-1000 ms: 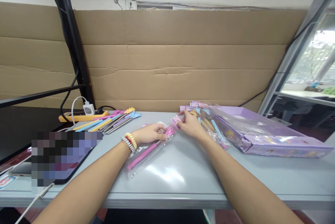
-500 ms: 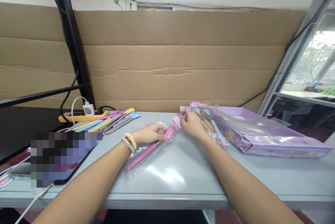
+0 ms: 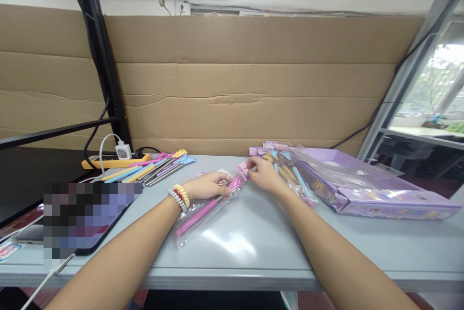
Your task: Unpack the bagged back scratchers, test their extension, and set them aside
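A clear plastic bag (image 3: 203, 213) with a pink hand-shaped stick (image 3: 197, 214) inside lies on the grey table (image 3: 253, 247). My left hand (image 3: 208, 185) rests on the bag's upper end, fingers curled down on it. My right hand (image 3: 265, 173) pinches the pink header card (image 3: 243, 170) at the bag's top. Right behind that hand lies a pile of bagged sticks (image 3: 290, 172) in blue, yellow and pink.
Loose coloured sticks (image 3: 155, 167) lie at the back left near an orange power strip (image 3: 116, 160) with a white charger. A dark tablet (image 3: 87, 213) sits at the left edge. A flat purple box (image 3: 366, 182) lies at the right. Cardboard lines the wall behind.
My right hand has slid slightly left and toward me with the header card. My left hand has stayed on the bag.
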A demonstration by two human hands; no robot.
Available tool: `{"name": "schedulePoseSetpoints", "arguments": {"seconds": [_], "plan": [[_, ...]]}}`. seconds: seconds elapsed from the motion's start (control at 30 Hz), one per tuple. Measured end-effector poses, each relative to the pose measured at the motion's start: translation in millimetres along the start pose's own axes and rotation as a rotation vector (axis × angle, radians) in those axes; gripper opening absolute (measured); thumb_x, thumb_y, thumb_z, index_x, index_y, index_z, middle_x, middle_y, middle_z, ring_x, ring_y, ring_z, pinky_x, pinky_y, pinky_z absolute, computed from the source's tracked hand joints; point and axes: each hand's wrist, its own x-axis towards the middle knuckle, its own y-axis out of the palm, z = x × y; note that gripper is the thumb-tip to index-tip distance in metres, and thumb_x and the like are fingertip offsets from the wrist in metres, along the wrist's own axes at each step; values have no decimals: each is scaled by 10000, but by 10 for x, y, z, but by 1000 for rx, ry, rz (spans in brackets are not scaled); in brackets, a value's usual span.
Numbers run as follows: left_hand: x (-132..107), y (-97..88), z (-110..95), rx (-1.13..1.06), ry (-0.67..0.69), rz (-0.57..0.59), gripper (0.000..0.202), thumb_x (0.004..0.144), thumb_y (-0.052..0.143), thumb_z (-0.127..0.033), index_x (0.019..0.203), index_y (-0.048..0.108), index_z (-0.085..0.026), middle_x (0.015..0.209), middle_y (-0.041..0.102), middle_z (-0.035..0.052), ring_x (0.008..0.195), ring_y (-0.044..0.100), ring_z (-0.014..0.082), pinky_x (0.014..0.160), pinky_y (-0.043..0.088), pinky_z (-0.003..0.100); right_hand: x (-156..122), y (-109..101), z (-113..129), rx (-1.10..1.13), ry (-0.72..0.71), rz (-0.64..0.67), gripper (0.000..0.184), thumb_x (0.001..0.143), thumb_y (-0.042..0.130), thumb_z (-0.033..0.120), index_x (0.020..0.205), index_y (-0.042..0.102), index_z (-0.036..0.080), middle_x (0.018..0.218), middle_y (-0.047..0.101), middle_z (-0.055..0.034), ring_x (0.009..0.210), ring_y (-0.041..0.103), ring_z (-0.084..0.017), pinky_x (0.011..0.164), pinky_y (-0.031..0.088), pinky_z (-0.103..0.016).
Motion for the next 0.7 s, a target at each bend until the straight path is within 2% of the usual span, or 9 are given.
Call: {"name": "schedulePoseSetpoints", "arguments": {"seconds": [0.13, 0.33, 0.43, 0.57, 0.7], "plan": [[-9, 1, -26, -2, -4, 21, 303, 765, 535, -424, 877, 566, -144, 631, 503, -33, 566, 377, 104, 590, 308, 246, 2, 27, -22, 5, 26, -8, 84, 673, 495, 169, 756, 497, 179, 733, 616, -26, 630, 510, -132, 601, 341, -236], [-7, 1, -21, 10, -15, 9, 315, 766, 543, -412, 921, 582, -140, 665, 542, -23, 569, 385, 104, 594, 309, 244, 9, 30, -51, 7, 55, -69, 217, 680, 427, 106, 880, 441, 190, 564, 523, 24, 534, 463, -137, 561, 313, -241], [-6, -2, -17, 17, -20, 10, 313, 771, 543, -401, 940, 584, -140, 669, 549, -21, 571, 388, 105, 599, 310, 245, 6, 0, -18, -6, 65, -147, 201, 681, 409, 112, 859, 442, 199, 525, 476, 38, 515, 432, -145, 546, 297, -243], [-2, -6, -13, 10, -2, 12, 308, 778, 538, -403, 928, 574, -136, 660, 538, -23, 562, 377, 101, 595, 303, 246, -6, -55, 49, 26, 10, -247, 166, 658, 400, 105, 775, 473, 199, 610, 544, 7, 567, 461, -142, 576, 314, -242], [4, -9, -10, 27, -1, 11, 326, 778, 536, -420, 930, 571, -134, 660, 529, -25, 553, 357, 98, 587, 296, 247, -9, -78, 76, -8, -4, -158, 171, 627, 392, 89, 657, 530, 186, 566, 553, -3, 534, 458, -133, 562, 317, -242]]}}
